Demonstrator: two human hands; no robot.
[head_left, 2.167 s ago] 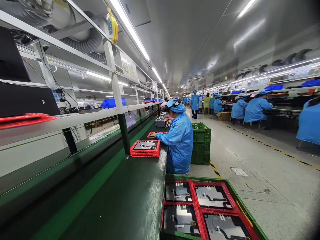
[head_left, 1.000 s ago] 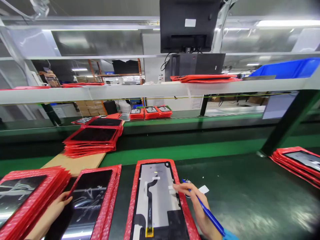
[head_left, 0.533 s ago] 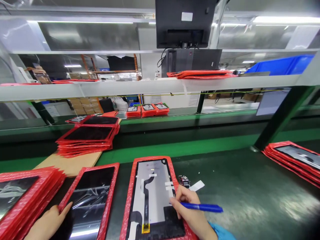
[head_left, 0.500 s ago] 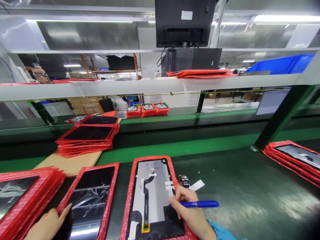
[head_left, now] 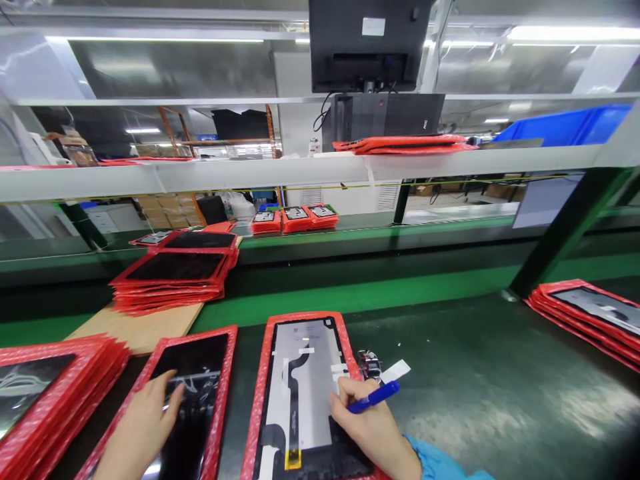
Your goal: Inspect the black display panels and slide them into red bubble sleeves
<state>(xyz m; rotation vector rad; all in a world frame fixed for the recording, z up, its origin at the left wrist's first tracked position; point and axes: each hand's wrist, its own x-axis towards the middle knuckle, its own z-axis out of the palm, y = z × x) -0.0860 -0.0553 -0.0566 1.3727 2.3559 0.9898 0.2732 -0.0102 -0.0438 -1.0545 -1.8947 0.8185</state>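
Observation:
A blue pen [head_left: 376,397] is held in my right hand [head_left: 373,427], its tip hidden behind my fingers. The hand rests at the right side of a tablet screen panel [head_left: 315,373], grey back up, with a black flex cable [head_left: 294,407] ending in a yellow tab. Red bubble wrap [head_left: 257,400] lies under that panel. My left hand [head_left: 143,427] is over a second screen panel [head_left: 200,383], black and glossy side up on red bubble wrap, with thumb and fingers apart. I cannot tell whether its fingertips touch the glass.
Stacks of red-wrapped panels stand at the left [head_left: 60,400], back left [head_left: 170,293] and right [head_left: 590,320]. A small metallic object [head_left: 370,363] and a white strip [head_left: 396,371] lie beside my right hand. A white shelf [head_left: 250,175] crosses above the green bench [head_left: 460,347], carrying a monitor [head_left: 367,47].
My left hand has moved right and away from me, from the left edge of the black panel to over its glass. My right hand has shifted slightly left, and the pen now tilts upward.

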